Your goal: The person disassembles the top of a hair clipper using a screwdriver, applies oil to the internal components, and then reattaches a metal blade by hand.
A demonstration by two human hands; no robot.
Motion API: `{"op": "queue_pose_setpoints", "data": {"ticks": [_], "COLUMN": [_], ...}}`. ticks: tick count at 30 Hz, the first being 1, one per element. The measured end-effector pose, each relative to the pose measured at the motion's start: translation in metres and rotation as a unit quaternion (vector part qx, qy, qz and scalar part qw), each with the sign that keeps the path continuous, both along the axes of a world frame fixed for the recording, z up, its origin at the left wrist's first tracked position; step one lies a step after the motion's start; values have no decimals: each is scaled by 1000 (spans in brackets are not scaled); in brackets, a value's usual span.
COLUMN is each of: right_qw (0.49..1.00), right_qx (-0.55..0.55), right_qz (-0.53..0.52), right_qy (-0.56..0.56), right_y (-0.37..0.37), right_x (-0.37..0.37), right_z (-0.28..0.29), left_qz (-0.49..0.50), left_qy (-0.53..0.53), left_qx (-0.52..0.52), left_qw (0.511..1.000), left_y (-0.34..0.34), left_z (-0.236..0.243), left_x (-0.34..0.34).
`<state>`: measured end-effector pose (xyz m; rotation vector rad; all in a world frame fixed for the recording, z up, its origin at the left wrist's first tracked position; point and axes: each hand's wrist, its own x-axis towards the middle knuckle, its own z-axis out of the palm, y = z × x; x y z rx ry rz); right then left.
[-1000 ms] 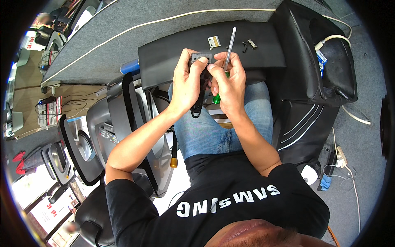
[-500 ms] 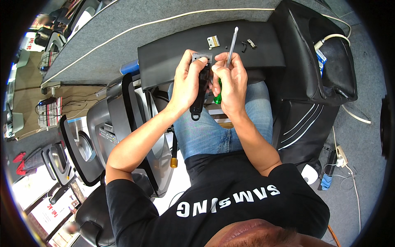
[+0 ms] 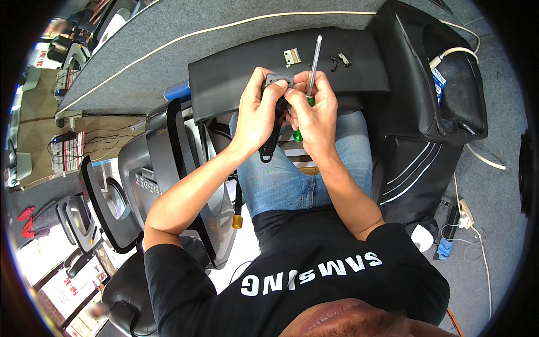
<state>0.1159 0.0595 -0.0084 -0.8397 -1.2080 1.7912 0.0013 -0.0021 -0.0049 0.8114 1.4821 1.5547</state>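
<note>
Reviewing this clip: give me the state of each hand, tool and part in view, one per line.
left hand: closed around a black part, over the lap.
right hand: closed on a screwdriver handle, fingers touching the part's top.
black part: held upright, lower end hanging free.
screwdriver: held, shaft pointing away from the person.
metal plate: lying loose on the black pad.
small dark pieces: lying loose on the pad.
black pad: lying flat beyond the knees.

Both forearms rise from the lower frame, the left hand (image 3: 259,115) and right hand (image 3: 315,112) meeting at upper centre, fingers (image 3: 281,92) curled closed.
</note>
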Motion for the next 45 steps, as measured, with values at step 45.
{"op": "queue_pose_setpoints", "data": {"ticks": [45], "right_qw": [981], "right_qx": [112], "right_qz": [75], "right_qy": [138], "right_y": [9], "right_x": [71], "right_z": [22], "left_qz": [27], "left_qy": [-135], "left_qx": [-67], "left_qw": [988], "left_y": [3], "left_z": [7], "left_x": [-5]}}
